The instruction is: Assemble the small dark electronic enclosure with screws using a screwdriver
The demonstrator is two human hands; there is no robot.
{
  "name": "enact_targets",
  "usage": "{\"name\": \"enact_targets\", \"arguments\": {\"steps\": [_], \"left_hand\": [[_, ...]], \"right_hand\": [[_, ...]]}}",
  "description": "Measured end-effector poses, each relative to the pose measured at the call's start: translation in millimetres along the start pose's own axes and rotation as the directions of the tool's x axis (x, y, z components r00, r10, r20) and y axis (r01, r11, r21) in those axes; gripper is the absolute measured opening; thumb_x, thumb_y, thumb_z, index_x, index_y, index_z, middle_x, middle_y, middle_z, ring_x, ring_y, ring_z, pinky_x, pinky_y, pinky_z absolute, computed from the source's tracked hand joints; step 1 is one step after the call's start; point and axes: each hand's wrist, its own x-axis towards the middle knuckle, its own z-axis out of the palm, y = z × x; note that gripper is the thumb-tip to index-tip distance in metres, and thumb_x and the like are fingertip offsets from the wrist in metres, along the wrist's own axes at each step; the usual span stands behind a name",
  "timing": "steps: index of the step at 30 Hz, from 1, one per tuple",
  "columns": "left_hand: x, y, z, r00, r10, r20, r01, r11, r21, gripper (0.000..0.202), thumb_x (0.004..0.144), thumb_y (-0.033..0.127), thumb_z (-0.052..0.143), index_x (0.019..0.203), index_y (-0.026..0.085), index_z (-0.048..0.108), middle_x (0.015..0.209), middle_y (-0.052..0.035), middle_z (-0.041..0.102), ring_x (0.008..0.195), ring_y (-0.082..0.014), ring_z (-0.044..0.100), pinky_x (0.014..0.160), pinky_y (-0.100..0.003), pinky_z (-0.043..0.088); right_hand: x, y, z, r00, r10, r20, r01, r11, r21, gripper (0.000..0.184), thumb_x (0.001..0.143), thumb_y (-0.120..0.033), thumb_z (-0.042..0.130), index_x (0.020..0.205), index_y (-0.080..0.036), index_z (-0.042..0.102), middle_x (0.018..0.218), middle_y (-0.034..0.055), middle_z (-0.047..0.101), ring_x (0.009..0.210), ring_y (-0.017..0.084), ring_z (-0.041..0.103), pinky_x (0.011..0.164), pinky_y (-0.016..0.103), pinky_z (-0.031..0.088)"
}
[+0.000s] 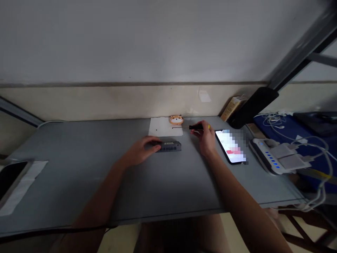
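Note:
My left hand (143,151) grips the left end of a dark grey slotted device (170,146), thumb in front and fingers behind. The device rests on the grey table, with a small label on its upper face. In my right hand (205,137) is a screwdriver (196,127) with a black and yellow handle, its thin shaft pointing left. The shaft's tip, with a tiny dark speck at its end, is over a white paper sheet (164,130). A small orange animal-face case (176,119) sits at the sheet's back right corner. Another dark speck (156,130) lies on the sheet.
Right of my right hand lies a lit phone (229,146). Beyond it are a power strip (276,158) with plugs and cables, a black cylinder (252,107) and a small box (233,108). At the far left, a dark object (12,177) lies by white paper. A wall closes the back.

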Motion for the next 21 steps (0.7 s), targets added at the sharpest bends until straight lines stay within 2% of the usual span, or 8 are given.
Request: {"name": "enact_targets", "arguments": {"steps": [6, 10, 12, 14, 17, 19, 21], "left_hand": [[4.4, 1.3, 8.1, 0.992, -0.068, -0.103, 0.077, 0.993, 0.087, 0.038, 0.096, 0.054, 0.055, 0.090, 0.023, 0.076, 0.087, -0.0061, 0.078, 0.080, -0.0266, 0.072, 0.071, -0.035, 0.056], [6.5, -4.4, 17.7, 0.977, -0.066, -0.205, 0.087, 0.991, 0.097, 0.049, 0.101, 0.057, 0.045, 0.071, 0.024, 0.065, 0.068, -0.0030, 0.069, 0.064, -0.0230, 0.065, 0.059, -0.032, 0.049], [7.3, -7.5, 22.1, 0.968, -0.058, -0.242, 0.082, 0.992, 0.091, 0.052, 0.103, 0.058, 0.042, 0.069, 0.024, 0.061, 0.066, -0.0020, 0.067, 0.064, -0.0224, 0.064, 0.058, -0.031, 0.049], [7.8, -10.9, 25.5, 0.962, -0.060, -0.265, 0.083, 0.994, 0.074, 0.052, 0.104, 0.058, 0.039, 0.074, 0.024, 0.065, 0.071, -0.0025, 0.069, 0.071, -0.0232, 0.067, 0.064, -0.032, 0.052], [8.5, -16.0, 28.1, 0.954, -0.052, -0.295, 0.064, 0.997, 0.031, 0.051, 0.106, 0.057, 0.035, 0.096, 0.023, 0.072, 0.091, -0.0052, 0.076, 0.089, -0.0234, 0.071, 0.080, -0.034, 0.057], [8.6, -18.1, 28.3, 0.944, -0.019, -0.331, 0.022, 1.000, 0.007, 0.049, 0.108, 0.055, 0.034, 0.107, 0.023, 0.071, 0.099, -0.0065, 0.076, 0.093, -0.0216, 0.071, 0.086, -0.035, 0.057], [8.1, -18.1, 27.2, 0.922, 0.035, -0.386, -0.036, 0.999, 0.004, 0.046, 0.109, 0.054, 0.035, 0.113, 0.022, 0.069, 0.101, -0.0075, 0.076, 0.091, -0.0198, 0.071, 0.086, -0.034, 0.057]], "right_hand": [[-1.4, -13.1, -1.7, 0.997, -0.065, 0.038, 0.059, 0.989, 0.133, 0.027, 0.078, -0.049, 0.072, 0.079, -0.025, 0.061, 0.079, 0.0018, 0.068, 0.070, 0.018, 0.065, 0.065, 0.033, 0.057], [-9.2, -24.6, 1.6, 0.991, -0.101, 0.082, 0.082, 0.974, 0.211, 0.017, 0.080, -0.041, 0.070, 0.079, -0.025, 0.063, 0.082, 0.0023, 0.066, 0.081, 0.019, 0.068, 0.064, 0.031, 0.057], [-13.9, -28.6, 4.1, 0.988, -0.109, 0.108, 0.081, 0.968, 0.238, 0.014, 0.080, -0.037, 0.069, 0.077, -0.025, 0.065, 0.083, 0.0027, 0.064, 0.084, 0.019, 0.067, 0.063, 0.030, 0.056], [-18.6, -30.1, 7.0, 0.982, -0.111, 0.152, 0.071, 0.966, 0.247, 0.013, 0.080, -0.036, 0.070, 0.077, -0.024, 0.066, 0.082, 0.0032, 0.062, 0.085, 0.020, 0.067, 0.062, 0.029, 0.057], [-25.2, -28.2, 12.6, 0.965, -0.116, 0.234, 0.066, 0.975, 0.210, 0.015, 0.082, -0.039, 0.069, 0.078, -0.025, 0.066, 0.082, 0.0039, 0.063, 0.083, 0.021, 0.066, 0.061, 0.032, 0.058], [-29.1, -25.6, 16.6, 0.956, -0.124, 0.267, 0.078, 0.981, 0.176, 0.016, 0.083, -0.040, 0.068, 0.078, -0.025, 0.065, 0.081, 0.0042, 0.063, 0.082, 0.021, 0.066, 0.061, 0.032, 0.059], [-32.3, -23.2, 20.1, 0.951, -0.134, 0.279, 0.093, 0.983, 0.156, 0.017, 0.083, -0.040, 0.069, 0.077, -0.024, 0.066, 0.080, 0.0042, 0.064, 0.080, 0.021, 0.066, 0.061, 0.032, 0.059]]}}
